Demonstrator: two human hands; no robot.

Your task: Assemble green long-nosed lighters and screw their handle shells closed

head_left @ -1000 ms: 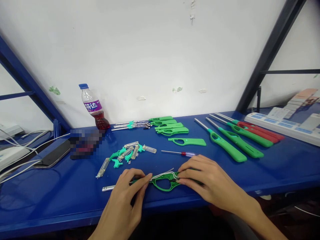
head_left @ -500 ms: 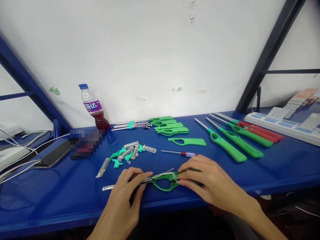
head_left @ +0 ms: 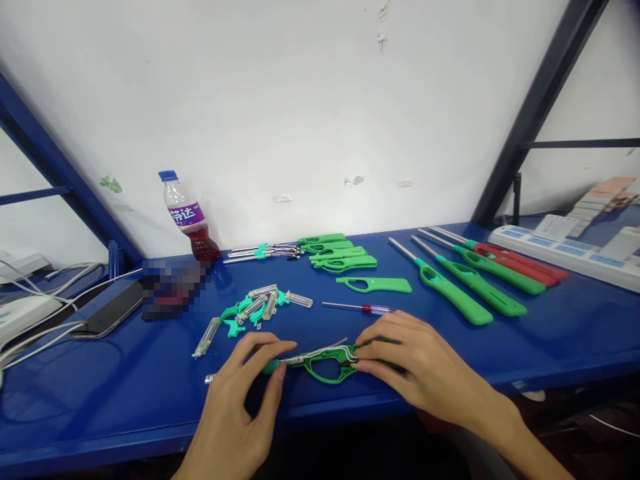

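Head view: I log the green lighter handle [head_left: 326, 381] near the front edge of the blue table [head_left: 140, 387], between both hands; left hand [head_left: 235, 400] thumb and index parted about the teal collar [head_left: 271, 366] (firm hold: cannot tell); right hand [head_left: 415, 360] fingertips pinching the handle beside the white wire [head_left: 349, 349]

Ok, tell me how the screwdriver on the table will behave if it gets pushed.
The screwdriver will probably stay stiff, since its thin shaft looks like straight metal. It may roll or slide when nudged, as it lies on the flat, shiny blue table. Pushed handle-first, it could soon meet the right hand, which appears close to that end.
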